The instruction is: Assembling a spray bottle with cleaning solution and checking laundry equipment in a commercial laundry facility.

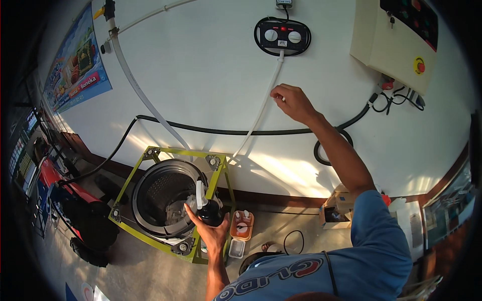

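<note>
My left hand [213, 236] grips a black spray bottle [210, 213] with a white trigger head. It stands beside the right rim of a grey, perforated washing-machine drum [168, 188], which holds a greyish, wet-looking bundle [175, 211]. A yellow-green metal frame [145, 239] surrounds the drum. My right hand [293, 104] is raised before the white wall, its fingers curled together near a thin white pipe [266, 103]. Whatever those fingers may hold is too small to make out. Above that hand, a black control box [282, 39] with two white knobs and a red switch hangs on the wall.
An orange basket [234, 232] and a clear tray [236, 249] sit right of the frame. A black hose [216, 131] runs along the wall. A cream electrical cabinet [374, 40] hangs at upper right, above a cardboard box [334, 224]. A red wheeled machine [55, 175] stands left.
</note>
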